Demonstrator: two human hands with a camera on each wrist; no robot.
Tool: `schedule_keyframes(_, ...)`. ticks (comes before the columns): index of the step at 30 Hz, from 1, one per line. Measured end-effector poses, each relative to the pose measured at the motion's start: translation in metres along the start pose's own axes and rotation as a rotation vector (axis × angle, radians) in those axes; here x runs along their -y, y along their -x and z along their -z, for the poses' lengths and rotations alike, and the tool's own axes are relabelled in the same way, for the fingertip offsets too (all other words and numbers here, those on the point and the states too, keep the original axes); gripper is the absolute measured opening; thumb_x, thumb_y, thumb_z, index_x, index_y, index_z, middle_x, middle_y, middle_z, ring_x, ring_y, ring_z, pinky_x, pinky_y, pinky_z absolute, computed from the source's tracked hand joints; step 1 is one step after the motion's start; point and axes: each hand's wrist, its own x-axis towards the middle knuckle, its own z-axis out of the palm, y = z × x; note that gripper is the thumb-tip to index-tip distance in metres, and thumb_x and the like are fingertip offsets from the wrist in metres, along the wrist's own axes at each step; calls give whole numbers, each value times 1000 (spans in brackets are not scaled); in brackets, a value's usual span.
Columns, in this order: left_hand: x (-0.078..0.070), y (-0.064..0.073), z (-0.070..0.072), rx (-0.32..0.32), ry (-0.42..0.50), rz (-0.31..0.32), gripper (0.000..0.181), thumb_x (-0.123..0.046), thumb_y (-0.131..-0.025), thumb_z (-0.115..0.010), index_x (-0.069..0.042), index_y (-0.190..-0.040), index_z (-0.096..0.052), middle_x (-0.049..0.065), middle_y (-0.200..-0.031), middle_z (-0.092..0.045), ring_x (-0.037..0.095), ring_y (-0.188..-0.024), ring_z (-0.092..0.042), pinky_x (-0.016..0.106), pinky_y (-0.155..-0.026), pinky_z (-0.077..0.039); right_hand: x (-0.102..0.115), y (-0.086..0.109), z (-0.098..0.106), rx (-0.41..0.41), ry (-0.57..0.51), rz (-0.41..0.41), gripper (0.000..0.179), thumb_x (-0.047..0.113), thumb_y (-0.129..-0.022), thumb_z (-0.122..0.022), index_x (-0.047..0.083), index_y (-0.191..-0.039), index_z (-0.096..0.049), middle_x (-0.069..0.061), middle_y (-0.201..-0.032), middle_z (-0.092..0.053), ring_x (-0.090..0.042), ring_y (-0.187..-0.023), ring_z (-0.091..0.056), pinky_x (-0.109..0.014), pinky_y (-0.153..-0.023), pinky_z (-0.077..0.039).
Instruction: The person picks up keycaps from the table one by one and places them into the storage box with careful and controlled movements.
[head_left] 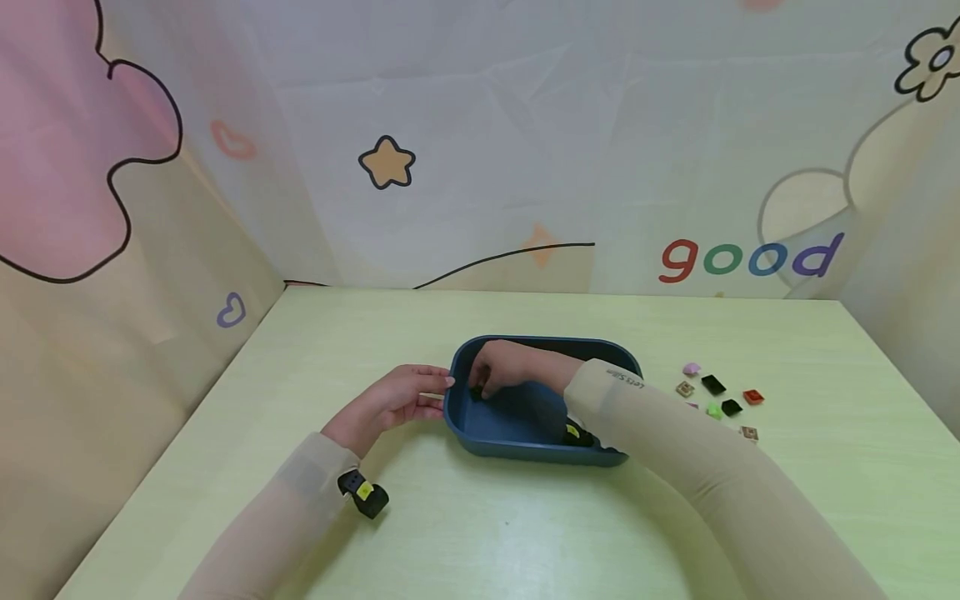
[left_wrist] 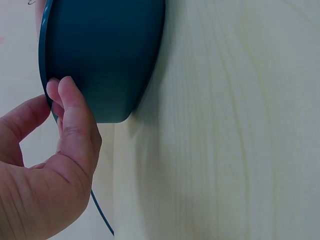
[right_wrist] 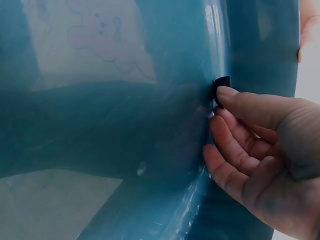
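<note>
A dark blue plastic bin (head_left: 487, 446) stands on the table. My left hand (head_left: 397, 400) holds its left end, the thumb at the rim and the fingers against the outer wall, as the left wrist view shows. Reaching into the bin, my right hand (head_left: 506, 367) is at the inner left wall. Its thumb and forefinger pinch a small black piece (right_wrist: 221, 89) close to the curve between floor and wall. The other fingers are loosely bent near the bin's floor. My right forearm hides part of the bin's right side.
Right of the bin, several small pieces lie scattered on the pale wooden table (head_left: 420, 542): black ones (head_left: 713, 384), a red one (head_left: 753, 397), a green one (head_left: 714, 411), a pink one (head_left: 692, 368) and tan ones (head_left: 685, 389). A printed cloth (head_left: 480, 167) hangs behind the table.
</note>
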Motion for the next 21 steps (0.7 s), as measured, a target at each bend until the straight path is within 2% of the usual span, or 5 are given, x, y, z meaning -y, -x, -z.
schedule_keyframes(12, 2, -1, 0, 1, 10, -4, 38, -14, -105, -55, 6, -137, -52, -3, -85, -69, 9, -70, -68, 19, -67, -62, 2, 1, -1, -5, 16, 6, 22, 7, -94, -73, 2, -116, -74, -12, -113, -76, -18, -99, -69, -30, -95, -60)
schedule_keyframes(21, 1, -1, -1, -11, 6, 6, 38, -14, -105, -55, 5, -138, -52, -3, -85, -69, 9, -70, -68, 18, -67, -61, 4, 0, 2, 26, 24, -7, 29, 9, -94, -72, 2, -122, -71, -13, -117, -74, -19, -101, -69, -31, -97, -59)
